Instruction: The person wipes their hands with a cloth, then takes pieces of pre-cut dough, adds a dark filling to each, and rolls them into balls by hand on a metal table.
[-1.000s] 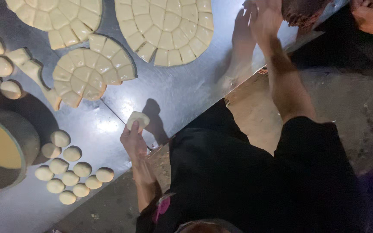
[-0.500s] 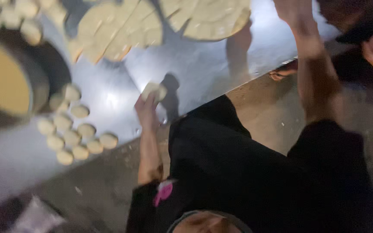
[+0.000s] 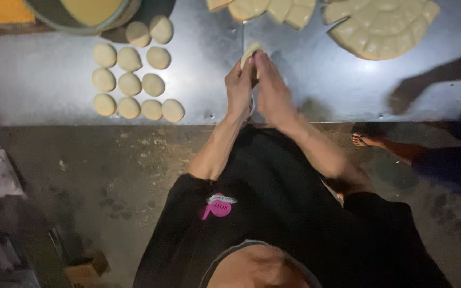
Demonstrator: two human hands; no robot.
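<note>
Steel table (image 3: 54,101), eleven dough balls (image 3: 129,83), both hands pressing one dough piece (image 3: 251,52)

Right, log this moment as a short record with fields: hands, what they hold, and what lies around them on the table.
left hand: pressed against the right, over the table
right hand: palm to palm with the left
held: dough piece between both hands, only its top showing
table: grey metal
dough balls: rounded, in rows left of the hands
cut dough disc: scored into pieces, far right
bowl: far left, yellow contents
foot: another person's, sandalled, on the floor
</note>
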